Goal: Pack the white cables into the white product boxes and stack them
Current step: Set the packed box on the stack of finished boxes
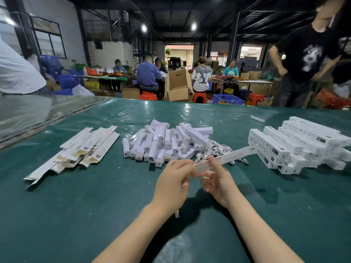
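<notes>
Hands share long white printed cardboard product box (228, 157): left hand (172, 179) pinches its near end, right hand (218, 185) grips just beside. Likely closing the end flap; next needs a carry to stacked white boxes (296, 143) right of right hand. Just beyond it lie loose white cables (218, 149).

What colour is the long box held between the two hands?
White with dark printed lettering; the box shows best in the head view.

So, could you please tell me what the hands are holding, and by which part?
One long white product box, held at its near end by both the left hand and the right hand; the rest of it sticks out unsupported.
</notes>
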